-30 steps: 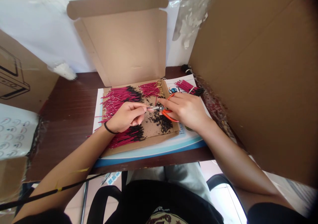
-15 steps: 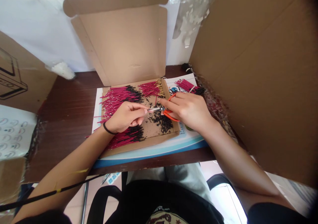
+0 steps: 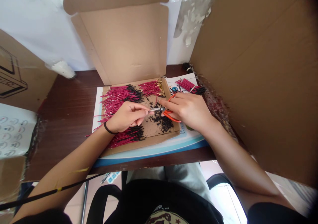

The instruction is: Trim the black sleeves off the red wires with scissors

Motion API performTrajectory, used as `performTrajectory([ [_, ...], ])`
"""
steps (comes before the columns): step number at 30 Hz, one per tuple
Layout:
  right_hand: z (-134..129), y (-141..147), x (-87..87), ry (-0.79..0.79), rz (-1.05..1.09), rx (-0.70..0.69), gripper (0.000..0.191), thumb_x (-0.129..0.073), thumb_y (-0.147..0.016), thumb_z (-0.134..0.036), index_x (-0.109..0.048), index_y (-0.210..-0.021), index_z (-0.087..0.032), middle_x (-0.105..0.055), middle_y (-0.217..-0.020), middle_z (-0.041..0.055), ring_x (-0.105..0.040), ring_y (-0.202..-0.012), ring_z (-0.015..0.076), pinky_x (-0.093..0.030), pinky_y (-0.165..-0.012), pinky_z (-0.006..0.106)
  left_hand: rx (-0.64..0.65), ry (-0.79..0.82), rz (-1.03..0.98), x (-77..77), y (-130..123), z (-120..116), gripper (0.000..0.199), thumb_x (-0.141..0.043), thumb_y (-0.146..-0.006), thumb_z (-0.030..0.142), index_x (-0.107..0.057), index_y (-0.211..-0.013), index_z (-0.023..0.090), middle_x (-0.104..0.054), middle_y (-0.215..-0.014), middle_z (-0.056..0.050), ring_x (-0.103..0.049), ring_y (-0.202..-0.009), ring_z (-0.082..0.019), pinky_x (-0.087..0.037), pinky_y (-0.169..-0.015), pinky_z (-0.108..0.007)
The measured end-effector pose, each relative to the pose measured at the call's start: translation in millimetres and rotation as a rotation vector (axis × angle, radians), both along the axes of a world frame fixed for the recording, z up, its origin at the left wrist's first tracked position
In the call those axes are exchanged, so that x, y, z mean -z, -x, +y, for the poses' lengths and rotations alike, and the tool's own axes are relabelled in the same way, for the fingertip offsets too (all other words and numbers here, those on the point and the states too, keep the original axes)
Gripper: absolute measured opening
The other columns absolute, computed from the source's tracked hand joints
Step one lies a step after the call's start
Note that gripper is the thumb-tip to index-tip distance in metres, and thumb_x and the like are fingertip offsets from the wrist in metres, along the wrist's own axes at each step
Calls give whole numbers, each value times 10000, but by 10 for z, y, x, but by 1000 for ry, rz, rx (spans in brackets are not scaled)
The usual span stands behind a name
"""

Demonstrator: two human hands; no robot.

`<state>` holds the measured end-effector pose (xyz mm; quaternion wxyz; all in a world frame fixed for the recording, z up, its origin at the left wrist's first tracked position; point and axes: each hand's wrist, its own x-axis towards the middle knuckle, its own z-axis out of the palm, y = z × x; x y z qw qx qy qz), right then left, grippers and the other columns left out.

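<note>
My right hand (image 3: 190, 108) has its fingers in the orange handles of small scissors (image 3: 162, 109), whose blades point left. The blade tips meet the fingertips of my left hand (image 3: 129, 116), pinched closed on something too small to make out. Both hands are over a shallow cardboard box (image 3: 151, 133). On its left side lie many red wires with black ends (image 3: 115, 95), partly covered by my left hand and wrist. Red wires with gold-coloured ends (image 3: 151, 87) form a pile at the back right. Small black scraps (image 3: 166, 124) lie scattered below the scissors.
The box's lid (image 3: 124, 42) stands upright behind. A tied bundle of red wires (image 3: 186, 84) rests right of the box on a printed sheet (image 3: 184, 139). A large cardboard panel (image 3: 258, 78) borders the right side. A white bundle (image 3: 63, 69) sits at the back left.
Both hands keep nearly the same place. A small dark bit visible at my left fingertips by the blade tips earlier no longer shows there.
</note>
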<state>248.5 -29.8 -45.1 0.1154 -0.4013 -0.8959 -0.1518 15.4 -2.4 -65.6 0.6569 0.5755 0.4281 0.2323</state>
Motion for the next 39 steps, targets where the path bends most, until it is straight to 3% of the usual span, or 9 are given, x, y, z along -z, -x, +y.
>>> performTrajectory([
  [13,15,-19,15,-9,-6,-41,302,-423,-984,-345,-666,-1085,-197,-686,-740,4,-557,-704,158,-288,-581,296,-64,-4,25,-31,-32,-38,198,-614,-717,221,-747,-786,92,-470,-363,43,-321,-307,-25,-208,-332,-151],
  [30,31,-37,24,42,-27,-79,267,-457,-967,-305,-664,-1103,-208,-689,-756,9,-561,-713,163,-264,-567,311,34,-62,10,-10,-14,-26,215,-558,-771,212,-746,-772,107,-421,-358,55,-305,-331,-28,-213,-369,-172],
  [39,54,-49,53,52,-8,-75,279,-480,-960,-373,-672,-1091,-218,-703,-783,20,-566,-705,158,-238,-545,309,62,-76,22,8,-11,-4,216,-594,-784,259,-738,-819,103,-418,-384,60,-307,-345,-30,-200,-374,-177],
])
